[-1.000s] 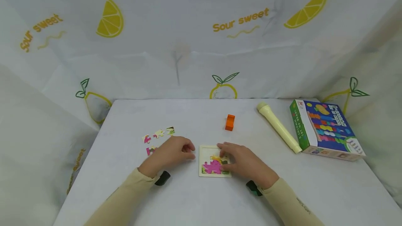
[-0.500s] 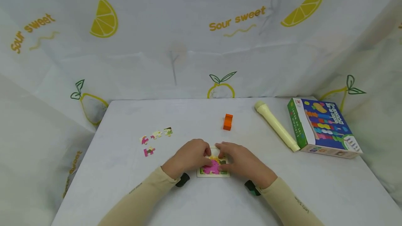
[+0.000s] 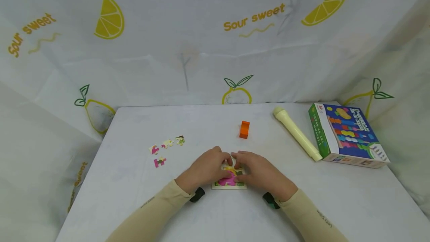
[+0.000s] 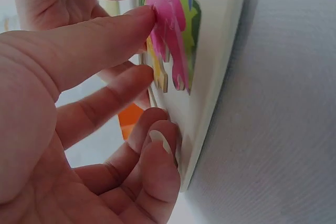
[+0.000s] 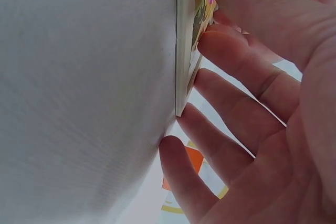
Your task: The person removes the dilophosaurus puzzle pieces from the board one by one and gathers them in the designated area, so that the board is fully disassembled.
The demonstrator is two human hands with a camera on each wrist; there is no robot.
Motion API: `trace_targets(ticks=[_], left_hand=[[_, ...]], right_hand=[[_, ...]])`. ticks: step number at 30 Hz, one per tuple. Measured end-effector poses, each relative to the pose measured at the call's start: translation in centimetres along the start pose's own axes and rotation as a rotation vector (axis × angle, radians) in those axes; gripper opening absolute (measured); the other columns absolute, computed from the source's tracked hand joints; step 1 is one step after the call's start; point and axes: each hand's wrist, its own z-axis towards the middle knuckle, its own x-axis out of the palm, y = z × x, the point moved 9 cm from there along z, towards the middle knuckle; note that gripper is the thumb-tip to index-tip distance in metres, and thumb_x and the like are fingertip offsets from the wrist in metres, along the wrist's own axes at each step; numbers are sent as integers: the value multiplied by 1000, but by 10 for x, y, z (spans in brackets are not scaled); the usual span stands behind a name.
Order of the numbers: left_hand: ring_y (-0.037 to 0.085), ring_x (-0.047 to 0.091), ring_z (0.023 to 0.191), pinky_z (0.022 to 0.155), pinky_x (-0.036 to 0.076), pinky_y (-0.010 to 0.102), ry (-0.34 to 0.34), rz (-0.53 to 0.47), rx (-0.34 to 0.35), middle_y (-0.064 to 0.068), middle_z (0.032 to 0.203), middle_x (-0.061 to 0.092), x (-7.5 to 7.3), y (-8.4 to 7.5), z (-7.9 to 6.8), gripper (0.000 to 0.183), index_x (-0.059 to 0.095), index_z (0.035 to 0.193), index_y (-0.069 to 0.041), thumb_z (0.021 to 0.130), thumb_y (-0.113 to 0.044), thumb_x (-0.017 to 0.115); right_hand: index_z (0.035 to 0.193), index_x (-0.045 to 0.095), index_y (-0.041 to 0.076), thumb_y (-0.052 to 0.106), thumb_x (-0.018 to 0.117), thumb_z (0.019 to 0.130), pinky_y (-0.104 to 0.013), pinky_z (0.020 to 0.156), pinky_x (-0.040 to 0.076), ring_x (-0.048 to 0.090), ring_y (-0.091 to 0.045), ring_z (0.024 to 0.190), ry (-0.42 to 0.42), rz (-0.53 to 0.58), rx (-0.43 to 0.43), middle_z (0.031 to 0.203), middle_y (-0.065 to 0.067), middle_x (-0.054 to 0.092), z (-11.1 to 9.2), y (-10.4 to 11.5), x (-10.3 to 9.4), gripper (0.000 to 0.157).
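A small square jigsaw puzzle with a cream tray [image 3: 229, 188] lies flat between both hands, partly filled with pink, yellow and green pieces. My left hand [image 3: 206, 169] reaches over it from the left. In the left wrist view its thumb touches the pink pieces [image 4: 170, 30], and its index fingertip is at a yellow piece [image 4: 157, 69]; the other fingers curl beside the tray's bare part. My right hand [image 3: 260, 171] rests on the tray's right side. In the right wrist view its fingers stretch along the tray edge [image 5: 181, 77], and the little finger meets the table.
Several loose jigsaw pieces [image 3: 159, 162] lie to the left on the white table [image 3: 141, 122]. Behind the tray stands an orange block [image 3: 244, 130]. A pale yellow tube [image 3: 297, 133] and a blue toy box [image 3: 352, 133] lie at the right. A printed curtain [image 3: 151, 47] hangs behind.
My left hand has moved right, from beside the loose pieces onto the tray, and its thumb has come down over the pink pieces. My right hand has stayed almost still on the tray.
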Motion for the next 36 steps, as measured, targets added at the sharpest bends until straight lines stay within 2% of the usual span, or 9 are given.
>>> trace_targets(ticks=[4,13,18,23,25,28,31,34,36], left_hand=[[11,53,83,73,46,23,6,-7,9,-1,101,62,2,-1,0,19,78,108,-22,94,-33,86],[11,53,85,73,47,23,30,-53,-20,-1,103,60,5,-2,-1,20,77,109,-18,95,-31,85],[11,53,85,75,47,24,6,-75,-33,-1,100,60,3,0,-1,15,76,106,-19,96,-27,84],[10,57,85,78,50,23,-15,-134,-21,-5,93,65,-2,-1,1,4,75,103,-17,99,-16,78],[10,58,82,75,51,23,-11,-182,-30,-5,90,67,-2,0,2,4,75,105,-16,101,-13,75],[10,61,75,70,52,22,-1,-263,-71,-4,88,70,0,5,2,8,74,111,-14,103,-14,73],[11,62,72,69,53,23,5,-337,-112,-3,89,70,1,11,3,10,74,114,-12,104,-16,72],[12,63,77,73,53,24,15,-374,-120,-5,91,71,2,14,4,9,76,110,-13,105,-17,71],[13,64,80,75,54,26,26,-395,-116,-5,92,71,2,16,5,7,77,108,-14,104,-18,72]], right_hand=[[144,66,14,25,93,87,-49,113,54,64,-22,134,-6,-11,-7,100,18,68,0,1,1,63],[147,64,10,24,93,87,-49,116,52,62,-24,141,-10,-11,-23,98,19,68,-1,0,2,69],[149,63,12,26,92,87,-50,117,51,62,-23,139,2,-10,-8,100,20,67,1,-1,1,70],[132,71,20,26,92,88,-49,115,53,61,-23,140,-4,4,-14,109,16,70,2,0,1,49],[128,71,22,25,92,88,-48,113,54,63,-21,135,-1,10,-10,110,15,70,3,-1,1,45],[136,69,19,26,92,88,-48,113,54,63,-20,131,9,13,8,107,16,69,3,-2,3,54],[150,63,14,26,93,87,-49,116,51,61,-23,138,11,11,21,100,19,67,2,-3,2,70],[151,62,12,26,93,87,-51,120,48,55,-26,149,11,20,29,99,20,68,1,-3,1,72],[150,62,11,27,93,87,-52,121,47,54,-27,150,9,22,28,99,20,68,1,-3,1,71]])
